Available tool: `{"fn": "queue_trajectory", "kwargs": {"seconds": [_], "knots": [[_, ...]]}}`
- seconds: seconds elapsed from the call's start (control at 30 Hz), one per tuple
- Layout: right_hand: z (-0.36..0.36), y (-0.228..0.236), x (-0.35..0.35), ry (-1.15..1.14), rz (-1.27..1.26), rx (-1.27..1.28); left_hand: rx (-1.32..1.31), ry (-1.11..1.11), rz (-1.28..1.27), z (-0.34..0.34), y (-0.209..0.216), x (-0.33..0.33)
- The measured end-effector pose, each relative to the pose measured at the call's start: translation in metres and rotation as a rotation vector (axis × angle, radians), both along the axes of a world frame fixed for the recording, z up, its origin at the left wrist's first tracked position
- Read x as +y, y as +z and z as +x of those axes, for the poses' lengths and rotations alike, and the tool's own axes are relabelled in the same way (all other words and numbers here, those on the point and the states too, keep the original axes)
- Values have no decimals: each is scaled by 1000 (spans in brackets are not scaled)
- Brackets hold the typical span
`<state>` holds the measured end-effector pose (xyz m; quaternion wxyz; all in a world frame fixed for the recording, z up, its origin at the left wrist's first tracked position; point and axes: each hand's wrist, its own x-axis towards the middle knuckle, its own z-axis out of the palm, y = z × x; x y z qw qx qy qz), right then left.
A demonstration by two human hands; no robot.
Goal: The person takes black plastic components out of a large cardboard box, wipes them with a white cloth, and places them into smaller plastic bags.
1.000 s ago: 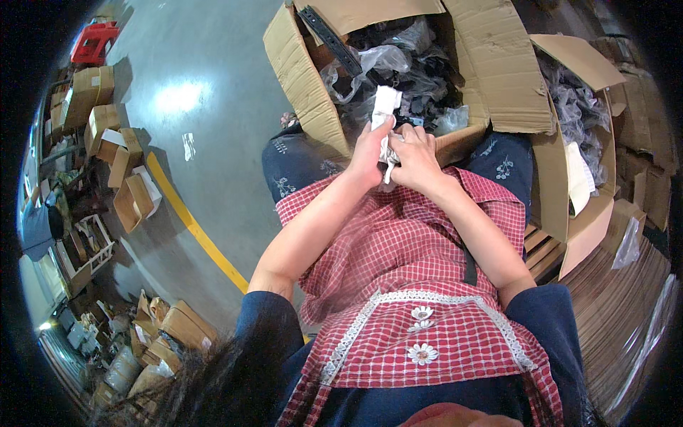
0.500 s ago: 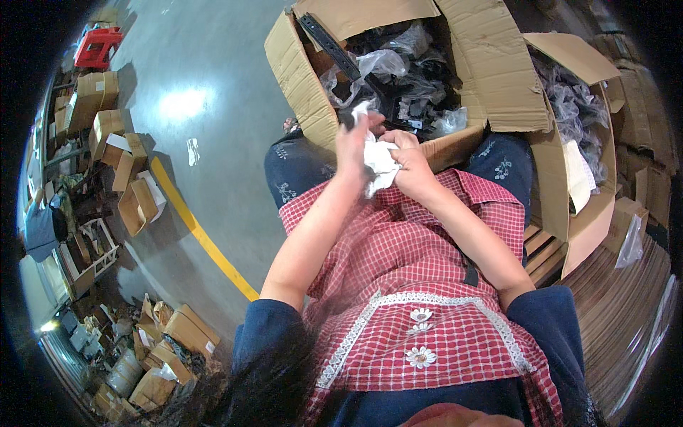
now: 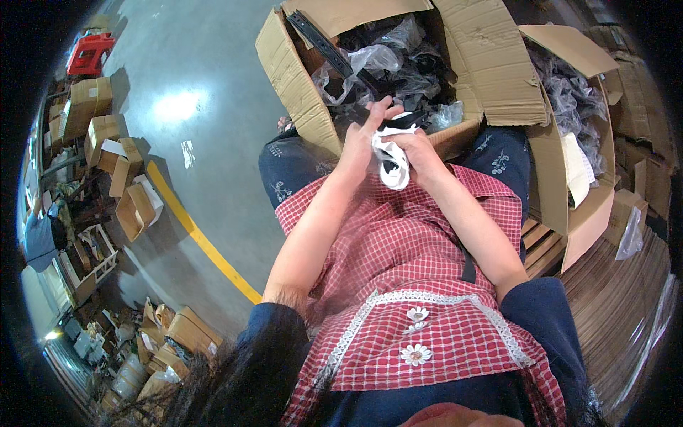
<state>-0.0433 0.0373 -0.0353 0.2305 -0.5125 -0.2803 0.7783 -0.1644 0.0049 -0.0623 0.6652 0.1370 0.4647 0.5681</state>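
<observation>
A crumpled white cloth (image 3: 393,169) hangs in folds between my hands, with a loop of it drooping toward the apron. My right hand (image 3: 420,151) is closed on it. My left hand (image 3: 361,142) lies against the cloth's left edge, its fingers stretched out and apart. Just beyond the fingers, dark pieces show at the near side of an open cardboard box (image 3: 296,92); whether either hand touches them, I cannot tell. Inside the box lie black parts and clear plastic bags (image 3: 377,58). A long black metal rail (image 3: 320,44) leans across its left inner corner.
A second open carton (image 3: 553,171) with bagged parts stands to the right, beside flattened cardboard (image 3: 612,285). A yellow floor line (image 3: 203,238) runs along the left. Past it are several cartons (image 3: 134,206) and a red plastic stool (image 3: 90,55).
The white cloth has turned and now hangs as a loop below my right hand. My left hand, blurred and higher before, has its fingers stretched toward the right.
</observation>
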Motion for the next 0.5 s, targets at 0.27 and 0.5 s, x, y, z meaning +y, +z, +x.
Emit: {"fn": "queue_trajectory", "kwargs": {"seconds": [0.27, 0.5], "knots": [[19, -35, 2, -75, 419, -178, -19, -92, -159, 30, -8, -18], [12, -11, -2, 21, 553, -233, 472, 23, -107, 16, -9, -16]]}}
